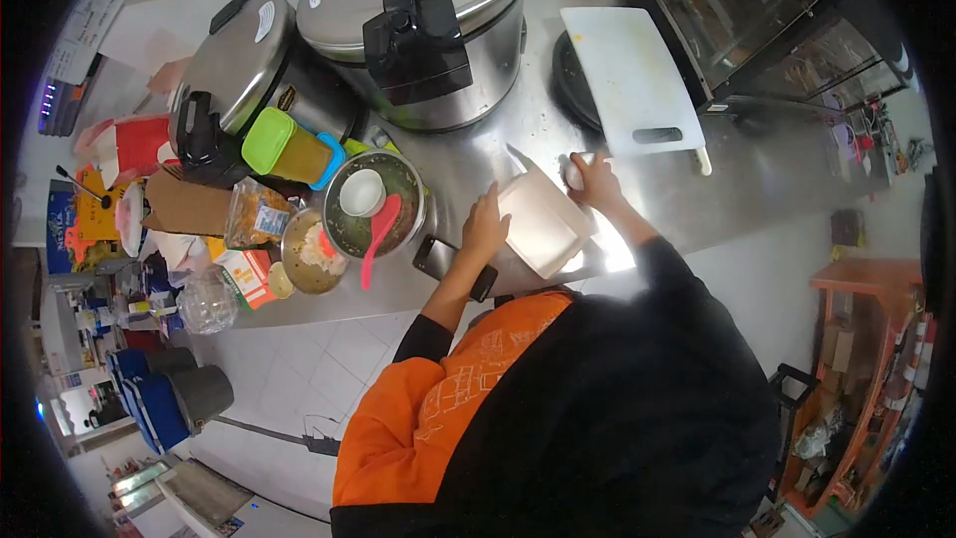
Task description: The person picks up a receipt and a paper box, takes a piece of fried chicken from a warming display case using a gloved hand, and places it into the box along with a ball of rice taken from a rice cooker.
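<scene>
A paper food box with a pale inside lies on the steel counter in front of me. My left hand holds its left edge, with the fingers along the side and the thumb at the rim. Just beyond the box's right side, my right hand grips a small white rounded object, partly covered by the fingers. Under my left forearm is a black smartphone. To the left, a steel pot contains a small white bowl and a pink rice paddle.
Two steel rice cookers stand at the back. A white cutting board lies over a dark round pan near a glass display case. Left are a steel bowl with food, a lidded container and packets.
</scene>
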The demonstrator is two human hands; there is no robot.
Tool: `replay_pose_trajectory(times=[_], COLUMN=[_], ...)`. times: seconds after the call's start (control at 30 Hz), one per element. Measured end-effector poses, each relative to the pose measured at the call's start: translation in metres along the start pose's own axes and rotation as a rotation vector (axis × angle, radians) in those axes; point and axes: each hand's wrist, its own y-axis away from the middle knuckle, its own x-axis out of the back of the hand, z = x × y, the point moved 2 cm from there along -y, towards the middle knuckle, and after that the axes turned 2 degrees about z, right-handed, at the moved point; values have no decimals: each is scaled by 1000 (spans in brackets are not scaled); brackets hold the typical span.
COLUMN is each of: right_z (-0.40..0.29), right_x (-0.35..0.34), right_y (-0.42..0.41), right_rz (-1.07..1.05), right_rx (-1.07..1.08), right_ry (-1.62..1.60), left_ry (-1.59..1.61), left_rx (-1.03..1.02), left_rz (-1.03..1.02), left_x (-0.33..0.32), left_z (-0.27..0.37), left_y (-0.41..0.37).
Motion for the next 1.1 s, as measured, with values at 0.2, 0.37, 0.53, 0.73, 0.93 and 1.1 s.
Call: replay_pose_trajectory(times=[0.2, 0.37, 0.53, 0.73, 0.93, 1.1], right_z=[22, 15, -24, -68, -57, -110], right_x=[51, 129, 126, -15, -36, -30], right_y=[55, 154, 168, 128, 147, 172], right_rz=[354, 420, 53, 415, 333, 366], right_rx=[-280, -187, 115, 365, 86, 340], right_ry=[-781, -1595, -1140, -410, -195, -620], left_ry=[120, 410, 362, 216, 201, 330], left_rx=[-69, -32, 140, 281, 208, 296], left_rz=[-56, 52, -184, 3, 254, 129], left_x=[-15, -25, -26, -16, -15, -28], left_z=[-41, -46, -78, -103, -138, -153], left_y=[34, 89, 145, 185, 209, 213])
